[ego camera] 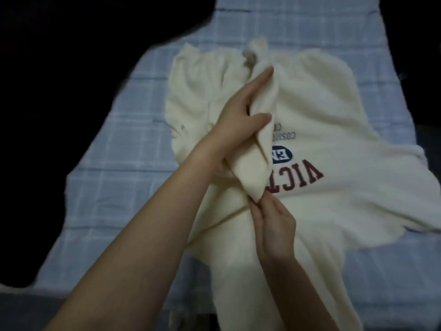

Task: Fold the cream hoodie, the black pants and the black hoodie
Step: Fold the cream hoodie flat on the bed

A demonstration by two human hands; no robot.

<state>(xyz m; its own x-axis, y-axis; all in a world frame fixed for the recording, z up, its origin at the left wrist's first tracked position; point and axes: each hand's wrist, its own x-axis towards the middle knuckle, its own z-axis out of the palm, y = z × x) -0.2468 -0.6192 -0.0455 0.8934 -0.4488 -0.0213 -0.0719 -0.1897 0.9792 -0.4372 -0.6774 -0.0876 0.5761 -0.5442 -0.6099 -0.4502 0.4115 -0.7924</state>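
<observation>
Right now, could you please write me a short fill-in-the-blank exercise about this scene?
The cream hoodie lies on a checked ___ sheet.
The left hand grips a raised fold of the ___.
The right hand pinches the near tip of that ___.
Missing words: blue; hoodie; fold.

Head view: looks forward-down, close over cream hoodie (310, 103) on checked sheet (119, 187).

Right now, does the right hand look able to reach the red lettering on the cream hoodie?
Probably yes: the red lettering lies uncovered just beyond the right hand, though that hand pinches the tip of the lifted fold and must release it first.
</observation>
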